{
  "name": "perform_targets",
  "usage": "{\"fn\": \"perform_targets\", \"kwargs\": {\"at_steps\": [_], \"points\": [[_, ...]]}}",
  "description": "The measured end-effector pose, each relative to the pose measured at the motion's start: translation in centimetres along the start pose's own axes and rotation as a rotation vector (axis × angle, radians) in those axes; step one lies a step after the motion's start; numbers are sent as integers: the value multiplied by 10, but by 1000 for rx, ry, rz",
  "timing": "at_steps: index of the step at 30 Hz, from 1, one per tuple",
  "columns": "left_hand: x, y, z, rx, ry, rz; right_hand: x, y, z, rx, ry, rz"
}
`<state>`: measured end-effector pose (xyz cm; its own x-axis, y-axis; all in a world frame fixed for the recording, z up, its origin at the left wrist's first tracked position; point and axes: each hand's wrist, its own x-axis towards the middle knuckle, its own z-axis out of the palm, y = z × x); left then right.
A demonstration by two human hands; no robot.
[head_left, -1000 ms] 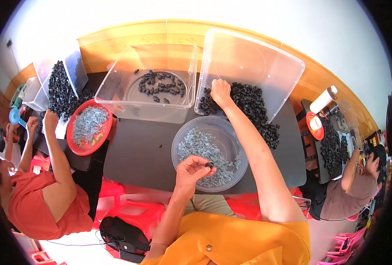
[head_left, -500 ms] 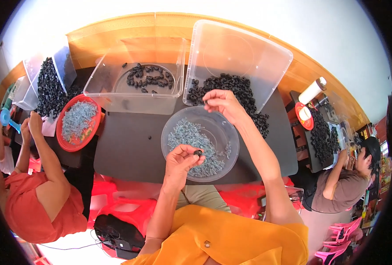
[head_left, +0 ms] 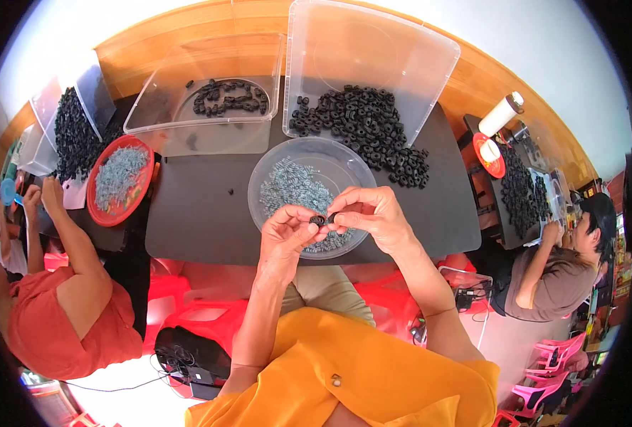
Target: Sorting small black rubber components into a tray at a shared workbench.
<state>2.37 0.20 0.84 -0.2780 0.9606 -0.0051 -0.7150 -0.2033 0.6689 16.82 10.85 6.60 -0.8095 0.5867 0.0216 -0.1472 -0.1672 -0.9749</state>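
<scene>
My left hand (head_left: 286, 233) pinches a small round black part (head_left: 317, 220) between thumb and fingertips. My right hand (head_left: 374, 219) has closed on a second small black piece (head_left: 332, 218), mostly hidden by its fingers. The two pieces meet or nearly meet; I cannot tell whether they are joined. Both hands are over the near side of a clear round bowl (head_left: 344, 171), which holds many small blue-grey metal pieces (head_left: 291, 186), apparently springs. Beyond the bowl, a heap of black ring-like parts (head_left: 359, 117) spills from a tipped clear bin (head_left: 373, 46) onto the table.
A clear bin (head_left: 209, 132) with black parts stands back left on the dark table (head_left: 195, 213). One loose black piece (head_left: 231, 191) lies left of the bowl. Co-workers sit left (head_left: 74, 313) and right (head_left: 551, 285). A red basin (head_left: 146, 181) holds more blue-grey pieces.
My right hand has come back from near the black heap to beside my left hand, now with a black piece at its fingertips. The view has shifted, so the table sits higher.
</scene>
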Motion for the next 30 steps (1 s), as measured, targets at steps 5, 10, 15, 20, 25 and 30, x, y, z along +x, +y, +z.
{"fn": "perform_targets", "kwargs": {"at_steps": [5,10,15,20,25,30], "points": [[-3,-2,3,26,-6,20,-6,1,5,-79,21,-116],[-4,-1,3,91,-2,56,-7,-1,11,-231,41,-167],[-2,-4,-3,204,-12,97,-7,5,11,-305,56,-205],[-1,-4,1,285,11,127,-7,11,16,-487,145,-256],[3,-18,-3,300,57,161,-4,23,19,-786,251,-440],[5,-28,1,351,202,261,-4,32,28,-931,323,-496]]}}
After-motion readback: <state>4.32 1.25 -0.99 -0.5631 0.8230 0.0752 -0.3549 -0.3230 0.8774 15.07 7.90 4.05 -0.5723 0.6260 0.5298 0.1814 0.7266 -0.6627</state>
